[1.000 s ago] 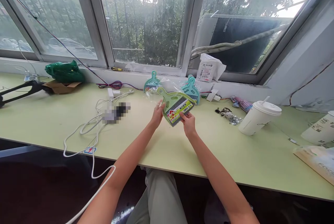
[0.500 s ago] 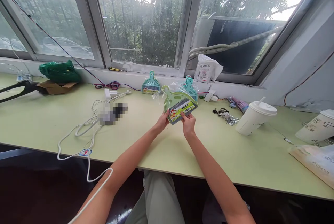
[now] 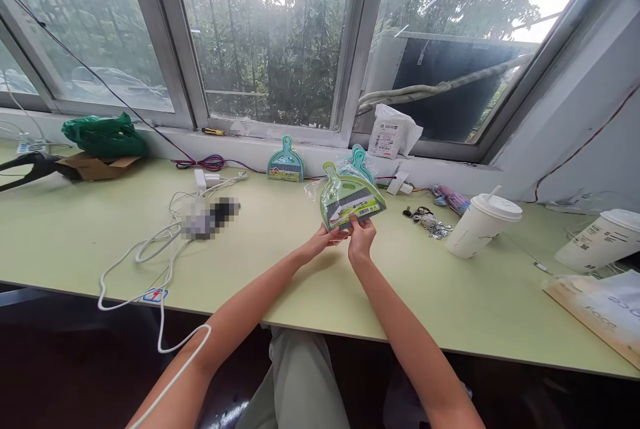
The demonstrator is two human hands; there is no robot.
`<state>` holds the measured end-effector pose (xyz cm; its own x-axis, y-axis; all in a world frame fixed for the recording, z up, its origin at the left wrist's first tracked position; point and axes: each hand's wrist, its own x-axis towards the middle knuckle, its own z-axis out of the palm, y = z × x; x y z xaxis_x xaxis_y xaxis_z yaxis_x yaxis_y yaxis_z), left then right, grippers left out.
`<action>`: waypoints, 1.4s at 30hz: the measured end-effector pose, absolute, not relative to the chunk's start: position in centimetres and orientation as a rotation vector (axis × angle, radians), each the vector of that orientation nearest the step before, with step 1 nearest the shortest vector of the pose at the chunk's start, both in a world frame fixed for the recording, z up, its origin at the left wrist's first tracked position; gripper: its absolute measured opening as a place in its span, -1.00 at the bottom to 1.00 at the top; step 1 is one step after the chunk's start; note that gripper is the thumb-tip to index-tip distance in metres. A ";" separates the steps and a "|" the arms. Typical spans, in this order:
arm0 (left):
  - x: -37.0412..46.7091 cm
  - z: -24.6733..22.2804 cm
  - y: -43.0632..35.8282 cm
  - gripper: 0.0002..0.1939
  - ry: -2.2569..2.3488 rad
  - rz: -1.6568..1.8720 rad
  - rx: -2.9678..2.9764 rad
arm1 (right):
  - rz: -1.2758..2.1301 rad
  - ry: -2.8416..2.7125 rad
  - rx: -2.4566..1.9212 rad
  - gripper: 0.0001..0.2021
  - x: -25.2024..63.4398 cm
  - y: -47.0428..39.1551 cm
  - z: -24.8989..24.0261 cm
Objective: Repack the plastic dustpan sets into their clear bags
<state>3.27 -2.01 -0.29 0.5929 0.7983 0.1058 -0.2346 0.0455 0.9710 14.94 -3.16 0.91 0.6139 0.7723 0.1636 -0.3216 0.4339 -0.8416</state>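
A green toy-sized dustpan set (image 3: 353, 192) in clear plastic wrap is held up over the table, its handle pointing up and left. Behind its label a grey brush shows. My right hand (image 3: 362, 237) grips the lower edge, thumb on the front. At the lower left corner my left hand (image 3: 324, 241) has its fingers closed on the loose clear wrapper at the bottom. Behind, against the wall, stand a teal dustpan set (image 3: 286, 162) and more teal dustpans (image 3: 359, 161), the latter partly hidden by the green one.
White cables (image 3: 170, 242) trail over the left of the table (image 3: 240, 282) and off its front edge. To the right are keys (image 3: 429, 221), a white lidded cup (image 3: 483, 225), a second cup (image 3: 603, 239) and a flat package (image 3: 597, 312). A green bag (image 3: 105, 135) lies far left.
My left hand has moved from the dustpan's left side down to its bottom edge. The green dustpan has risen and shifted slightly right. My right hand keeps its grip.
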 end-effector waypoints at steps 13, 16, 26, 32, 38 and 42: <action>4.0 0.0 -2.4 0.12 0.791 1.457 1.351 | 0.823 -0.626 -0.869 -0.48 13.9 -3.4 0.8; 4.1 0.2 -2.7 0.10 0.825 1.463 1.375 | 0.813 -0.640 -0.879 -0.47 14.0 -3.4 0.8; 3.3 1.3 -1.5 -0.38 0.616 1.119 1.076 | 0.809 -0.634 -0.826 -0.48 14.2 -3.8 1.7; 3.1 0.5 -1.5 -0.37 0.545 0.916 1.230 | 0.802 -0.641 -0.846 -0.53 14.9 -3.6 1.9; 3.1 0.7 -0.3 -0.39 0.547 1.235 1.071 | 0.901 -0.707 -0.790 -0.53 14.8 -2.8 1.4; 2.0 0.7 0.7 -0.43 0.755 1.319 1.019 | 1.013 -0.985 -0.942 -0.54 15.8 -2.1 1.2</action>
